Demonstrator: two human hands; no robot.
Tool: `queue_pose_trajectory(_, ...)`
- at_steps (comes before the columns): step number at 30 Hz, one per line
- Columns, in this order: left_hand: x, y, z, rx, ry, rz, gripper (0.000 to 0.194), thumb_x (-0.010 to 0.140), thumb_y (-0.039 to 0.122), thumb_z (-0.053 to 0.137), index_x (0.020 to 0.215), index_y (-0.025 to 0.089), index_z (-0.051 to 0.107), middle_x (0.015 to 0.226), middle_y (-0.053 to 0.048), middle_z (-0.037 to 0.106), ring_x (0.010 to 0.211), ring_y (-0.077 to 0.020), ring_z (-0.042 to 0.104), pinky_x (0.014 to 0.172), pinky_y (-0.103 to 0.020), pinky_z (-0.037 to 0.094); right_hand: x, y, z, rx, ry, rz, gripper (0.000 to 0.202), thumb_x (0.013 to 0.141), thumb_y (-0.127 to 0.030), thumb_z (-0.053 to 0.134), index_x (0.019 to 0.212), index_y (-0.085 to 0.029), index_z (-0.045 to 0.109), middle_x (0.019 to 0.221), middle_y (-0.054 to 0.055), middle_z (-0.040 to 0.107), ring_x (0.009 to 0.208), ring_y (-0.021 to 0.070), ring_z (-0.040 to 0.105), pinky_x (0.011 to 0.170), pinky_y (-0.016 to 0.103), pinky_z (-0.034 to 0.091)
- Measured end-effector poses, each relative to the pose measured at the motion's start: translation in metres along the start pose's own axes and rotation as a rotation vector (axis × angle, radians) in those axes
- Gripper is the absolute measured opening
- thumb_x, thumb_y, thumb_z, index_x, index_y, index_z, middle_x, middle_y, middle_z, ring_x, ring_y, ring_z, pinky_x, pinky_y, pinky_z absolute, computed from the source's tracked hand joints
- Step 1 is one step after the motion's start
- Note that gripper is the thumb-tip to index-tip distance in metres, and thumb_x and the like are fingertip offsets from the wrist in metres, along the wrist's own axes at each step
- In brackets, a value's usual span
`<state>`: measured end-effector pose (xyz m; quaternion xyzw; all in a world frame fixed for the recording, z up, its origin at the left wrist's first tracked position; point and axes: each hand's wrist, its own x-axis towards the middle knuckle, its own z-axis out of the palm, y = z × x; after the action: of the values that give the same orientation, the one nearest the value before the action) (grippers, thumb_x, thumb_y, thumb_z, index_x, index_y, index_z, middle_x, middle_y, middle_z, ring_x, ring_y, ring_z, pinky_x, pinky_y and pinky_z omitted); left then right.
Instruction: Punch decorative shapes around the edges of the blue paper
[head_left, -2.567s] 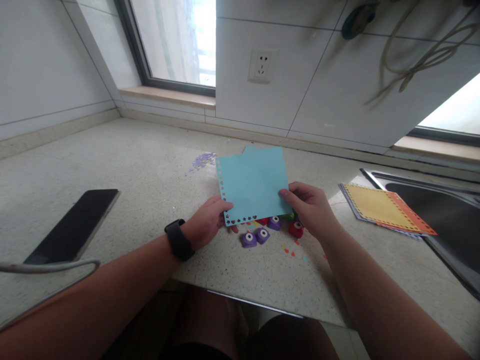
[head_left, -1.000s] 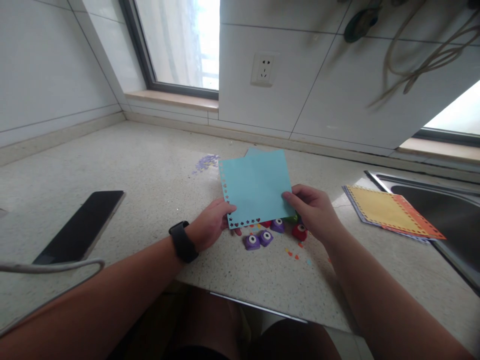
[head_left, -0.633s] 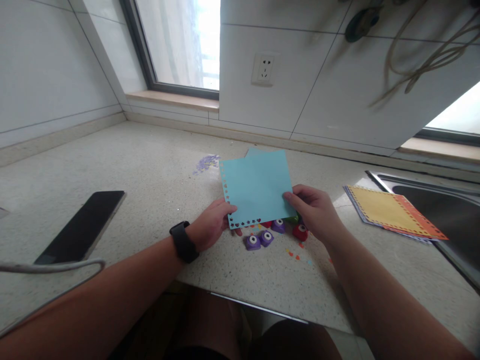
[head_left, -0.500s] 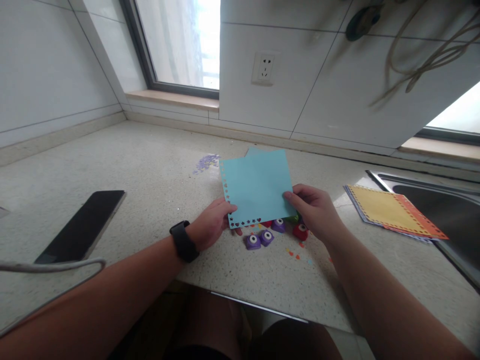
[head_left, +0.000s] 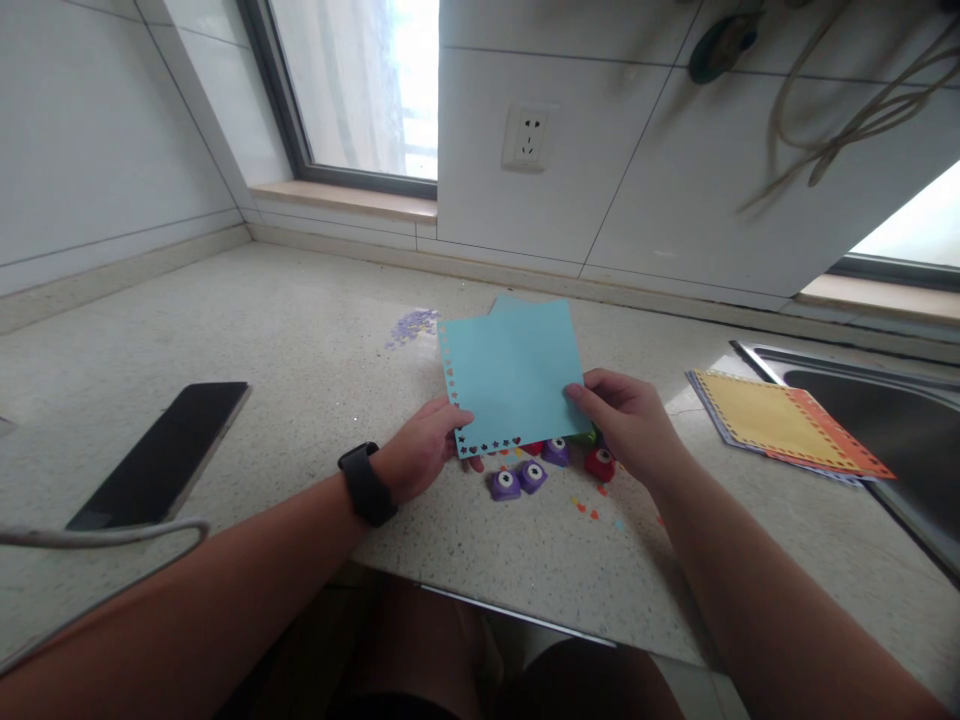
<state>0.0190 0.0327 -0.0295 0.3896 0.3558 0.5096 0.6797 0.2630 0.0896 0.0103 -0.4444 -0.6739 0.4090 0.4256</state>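
A light blue sheet of paper [head_left: 514,375] is raised above the counter, with small shapes punched along its left edge and part of its lower edge. My left hand [head_left: 424,445] pinches its lower left corner. At the lower right edge, my right hand [head_left: 626,415] grips it between thumb and fingers. Below the sheet stand purple punches [head_left: 505,484], a red punch [head_left: 600,463] near my right hand, and a partly covered green one [head_left: 585,438]. Another blue piece [head_left: 510,302] shows behind the sheet's top edge.
A black phone [head_left: 169,450] and a cable [head_left: 105,537] are at the left. Purple paper bits [head_left: 412,326] lie behind my left hand; orange bits [head_left: 589,511] lie near the front. Punched yellow and orange sheets [head_left: 780,418] overlap the sink [head_left: 900,430] at the right.
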Motion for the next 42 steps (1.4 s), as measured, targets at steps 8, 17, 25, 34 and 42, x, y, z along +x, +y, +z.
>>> queue_pose_trajectory(8, -0.0011, 0.0022, 0.0026, -0.005, 0.018, -0.009, 0.014, 0.079, 0.025, 0.060, 0.086, 0.013, 0.063, 0.077, -0.008, 0.070, 0.054, -0.0167, 0.062, 0.048, -0.030, 0.051, 0.0004, 0.0024, -0.0006, 0.006, -0.008, -0.004, 0.028, 0.083, -0.044, 0.074, 0.074, -0.018, 0.066, 0.065, -0.002, 0.054, 0.055, 0.0105, 0.041, 0.048, 0.024, 0.030)
queue_pose_trajectory(17, -0.0009, 0.0013, 0.0018, -0.003, 0.012, -0.012, 0.014, 0.079, 0.026, 0.061, 0.086, 0.015, 0.063, 0.077, -0.007, 0.070, 0.055, -0.0166, 0.062, 0.048, -0.029, 0.051, 0.0002, 0.0003, 0.0001, 0.000, -0.008, -0.001, 0.030, 0.081, -0.046, 0.075, 0.073, -0.018, 0.067, 0.064, -0.001, 0.055, 0.054, 0.0112, 0.042, 0.048, 0.025, 0.032)
queue_pose_trajectory(25, -0.0002, -0.0005, 0.0000, 0.005, 0.010, -0.006, 0.012, 0.081, 0.026, 0.062, 0.085, 0.015, 0.062, 0.076, -0.007, 0.070, 0.054, -0.0163, 0.062, 0.049, -0.030, 0.051, 0.0001, -0.0014, 0.0013, -0.028, 0.004, -0.005, 0.032, 0.080, -0.049, 0.074, 0.072, -0.019, 0.066, 0.064, -0.001, 0.055, 0.053, 0.0113, 0.043, 0.046, 0.025, 0.033)
queue_pose_trajectory(34, -0.0036, 0.0036, 0.0045, 0.003, 0.022, -0.013, 0.013, 0.078, 0.025, 0.066, 0.084, 0.014, 0.064, 0.076, -0.008, 0.069, 0.057, -0.0168, 0.062, 0.048, -0.029, 0.052, 0.0000, -0.0008, 0.0009, -0.007, -0.007, 0.002, 0.031, 0.081, -0.048, 0.073, 0.073, -0.019, 0.066, 0.064, -0.001, 0.055, 0.054, 0.0111, 0.043, 0.046, 0.024, 0.032)
queue_pose_trajectory(42, -0.0051, 0.0057, 0.0057, 0.010, 0.004, -0.007, 0.019, 0.077, 0.026, 0.070, 0.090, 0.012, 0.066, 0.085, -0.010, 0.070, 0.062, -0.0166, 0.063, 0.049, -0.028, 0.051, -0.0003, 0.0005, 0.0004, -0.003, 0.004, -0.002, 0.033, 0.081, -0.050, 0.074, 0.073, -0.019, 0.067, 0.064, -0.001, 0.056, 0.053, 0.0111, 0.044, 0.046, 0.024, 0.033)
